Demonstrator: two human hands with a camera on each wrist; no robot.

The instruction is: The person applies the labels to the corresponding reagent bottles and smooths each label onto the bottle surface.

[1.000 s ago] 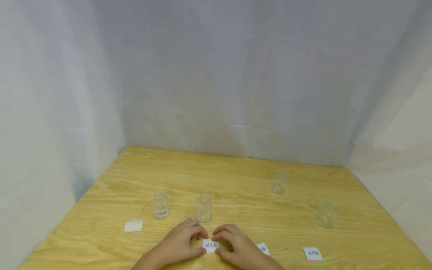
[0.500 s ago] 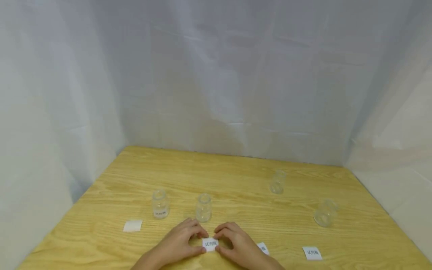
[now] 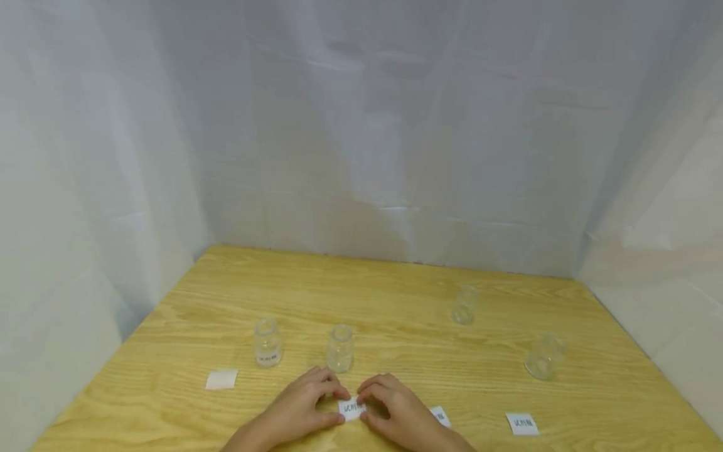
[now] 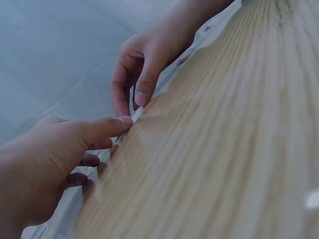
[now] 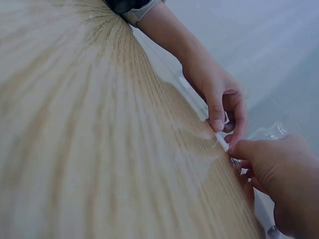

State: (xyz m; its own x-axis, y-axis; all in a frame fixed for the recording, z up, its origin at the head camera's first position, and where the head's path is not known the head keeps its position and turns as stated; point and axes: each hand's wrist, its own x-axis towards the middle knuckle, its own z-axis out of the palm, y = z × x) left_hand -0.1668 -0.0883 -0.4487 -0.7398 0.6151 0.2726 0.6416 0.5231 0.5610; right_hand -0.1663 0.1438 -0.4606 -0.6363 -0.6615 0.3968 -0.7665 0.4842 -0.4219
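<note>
A small white paper label [image 3: 351,410] with dark handwritten characters lies between my hands at the front of the table. My left hand [image 3: 302,405] pinches its left side between thumb and forefinger. On the opposite side, my right hand [image 3: 402,411] holds the right edge, its forefinger covering part of the writing. Seen from the left wrist, the label [image 4: 137,114] appears only as a thin white strip at the fingertips. A clear glass bottle [image 3: 341,351] stands upright just beyond the hands. Left of it is another glass bottle [image 3: 267,345], with a written label low on its front.
Two more glass bottles stand at the back right [image 3: 465,306] and farther right [image 3: 545,358]. A written label [image 3: 523,424] lies at the front right; another label [image 3: 441,416] is partly hidden by my right hand. A blank white piece [image 3: 221,379] lies left. White sheeting [image 3: 395,125] encloses the wooden table.
The label has turned slightly, its right side lifting a little in the view. My right forefinger shifted off its corner and back over the writing. The left hand has barely moved.
</note>
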